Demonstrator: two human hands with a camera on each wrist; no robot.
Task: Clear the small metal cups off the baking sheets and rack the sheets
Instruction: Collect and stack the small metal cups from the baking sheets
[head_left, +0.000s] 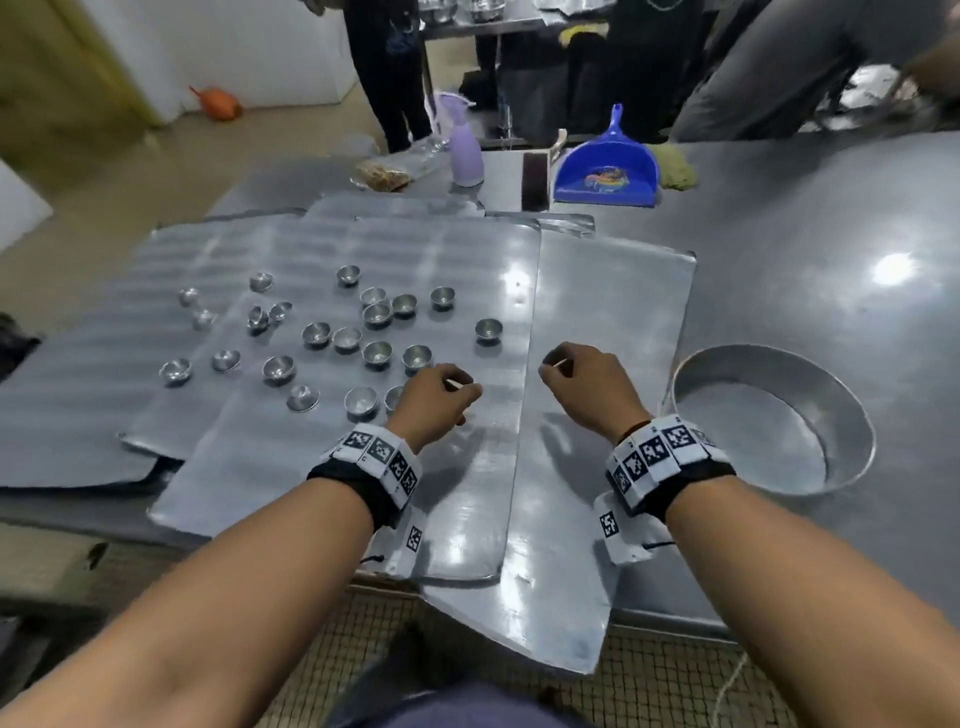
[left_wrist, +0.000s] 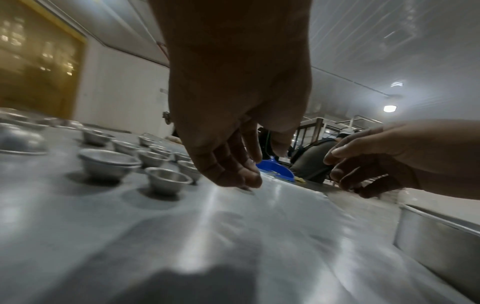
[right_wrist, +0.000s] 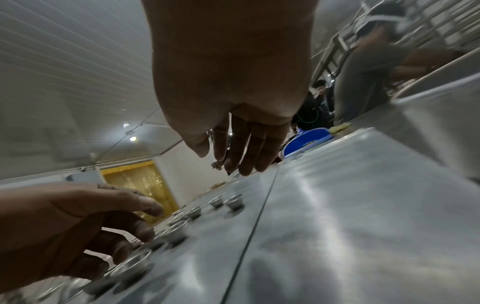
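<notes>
Left to right. Overlapping baking sheets (head_left: 291, 467) are laid across the steel table (head_left: 831, 218); the left and middle ones carry the small metal cups (head_left: 377, 353), scattered, mostly upright, a few apparently tipped or upside down at far left. None are seen stacked for certain.

Left hand (head_left: 434, 402) is held low over the middle sheet, at the right edge of the cup cluster. Fingers are loosely curled, nothing is held; in the left wrist view the fingertips (left_wrist: 246, 179) are seen almost touching bare sheet, contact can't be confirmed. The nearest cups (head_left: 361, 402) sit just beside it, to its left and slightly ahead.

The right-hand sheet (head_left: 613, 322) is bare of cups. Right hand (head_left: 587, 384) hovers over its left part, fingers relaxed and pointing down, empty. One lone cup (head_left: 488, 331) lies ahead and to its left, across the sheet seam.

A round metal pan (head_left: 852, 415), empty, is set right of the sheets, near the right hand.

Judgement: cups lie left of both hands and the pan right, so the left hand is better placed to pick and the right to drop. Racking isn't started.

Background: purple bottle (head_left: 466, 150), blue dustpan (head_left: 608, 169), other people.
</notes>
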